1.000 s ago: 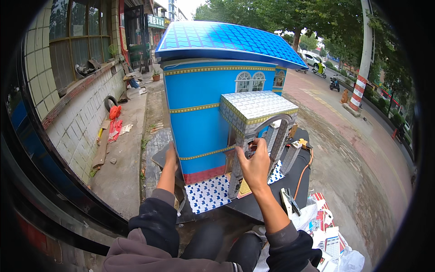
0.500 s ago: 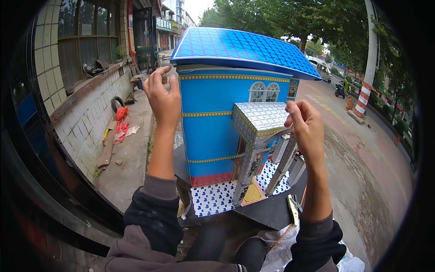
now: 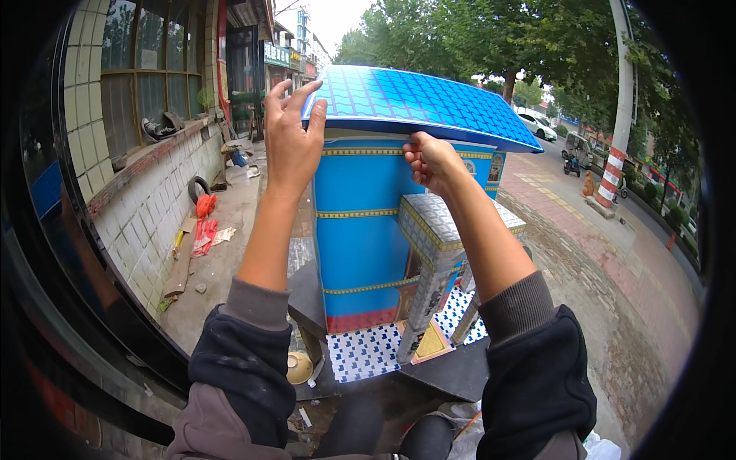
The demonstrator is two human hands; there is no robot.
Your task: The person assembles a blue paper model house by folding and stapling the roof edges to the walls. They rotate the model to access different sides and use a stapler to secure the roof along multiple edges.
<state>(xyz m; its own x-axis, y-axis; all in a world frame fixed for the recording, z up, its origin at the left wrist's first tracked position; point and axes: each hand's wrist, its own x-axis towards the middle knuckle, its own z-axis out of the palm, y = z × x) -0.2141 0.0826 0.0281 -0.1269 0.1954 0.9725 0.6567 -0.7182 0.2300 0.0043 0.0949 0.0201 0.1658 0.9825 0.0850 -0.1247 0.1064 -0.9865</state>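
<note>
Left hand open on roof, right hand pinching eave

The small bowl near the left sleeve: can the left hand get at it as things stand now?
Probably not at once. The left hand is raised at the blue roof, palm on its edge. The bowl lies low, beside the dark stand, uncovered, so lowering the arm should reach it.

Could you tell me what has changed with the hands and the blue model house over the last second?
Both hands rose from the small grey porch to the top. The left hand now presses the blue roof at its left edge; the right hand grips under the eave. The blue model house and its tiled base stayed put.
</note>
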